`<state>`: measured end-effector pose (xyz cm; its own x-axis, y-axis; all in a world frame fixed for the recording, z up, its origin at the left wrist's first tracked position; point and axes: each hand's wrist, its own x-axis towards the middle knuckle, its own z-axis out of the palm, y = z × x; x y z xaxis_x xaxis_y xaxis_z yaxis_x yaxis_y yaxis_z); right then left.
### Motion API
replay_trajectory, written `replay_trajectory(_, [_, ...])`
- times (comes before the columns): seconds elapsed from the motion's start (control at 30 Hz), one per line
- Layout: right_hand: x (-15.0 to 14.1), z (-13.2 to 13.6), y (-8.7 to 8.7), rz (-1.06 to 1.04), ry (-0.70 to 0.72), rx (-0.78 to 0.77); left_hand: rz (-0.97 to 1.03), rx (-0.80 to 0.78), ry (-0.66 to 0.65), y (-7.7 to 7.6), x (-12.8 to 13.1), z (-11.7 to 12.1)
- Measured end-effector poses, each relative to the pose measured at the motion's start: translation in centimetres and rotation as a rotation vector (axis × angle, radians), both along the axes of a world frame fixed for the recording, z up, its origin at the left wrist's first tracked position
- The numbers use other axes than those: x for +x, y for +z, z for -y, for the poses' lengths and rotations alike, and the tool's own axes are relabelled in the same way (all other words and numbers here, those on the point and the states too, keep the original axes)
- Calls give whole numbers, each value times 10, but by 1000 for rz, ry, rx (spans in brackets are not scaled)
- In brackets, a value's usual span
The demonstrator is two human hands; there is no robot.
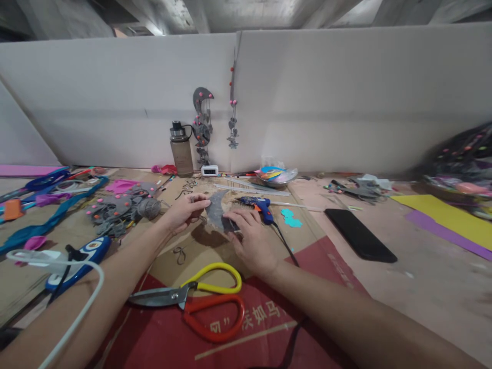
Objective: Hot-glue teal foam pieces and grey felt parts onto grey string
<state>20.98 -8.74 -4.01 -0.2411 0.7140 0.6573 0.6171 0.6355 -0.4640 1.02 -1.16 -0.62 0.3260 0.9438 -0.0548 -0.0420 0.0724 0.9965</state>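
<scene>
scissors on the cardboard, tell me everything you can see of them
The scissors lie flat on cardboard, in front of the person, with neither hand holding them. Their grey blades look like metal, seem nearly closed and point left, the tip ending near the left forearm. A round pivot joins them. The large looped handles look plastic-coated: the yellow loop is farther from the person, the red loop nearer, over the printed red area.

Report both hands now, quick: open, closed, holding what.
Left hand: closed, fingers pinching the grey crescent by its upper left edge.
Right hand: closed, thumb and fingers holding the same crescent near its lower end.
</scene>
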Motion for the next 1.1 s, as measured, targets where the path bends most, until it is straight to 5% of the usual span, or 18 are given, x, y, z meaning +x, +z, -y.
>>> replay_trajectory(0.17, [1,-8,-3,-289,14,-33,28,18,-19,-3,8,4])
replay_trajectory(0.37, [1,-22,-9,-789,-63,-409,-192,117,-101,-4,13,8])
replay_trajectory(0.5, [0,-27,-14,-1000,11,-554,-386,164,-93,-1,13,11])
replay_trajectory(0.77, [0,-28,-16,-1064,89,-664,-368,-1,-57,-6,11,4])
replay_trajectory(1.1, [0,-29,-10,-1295,271,-821,-278,0,-42,-6,8,2])
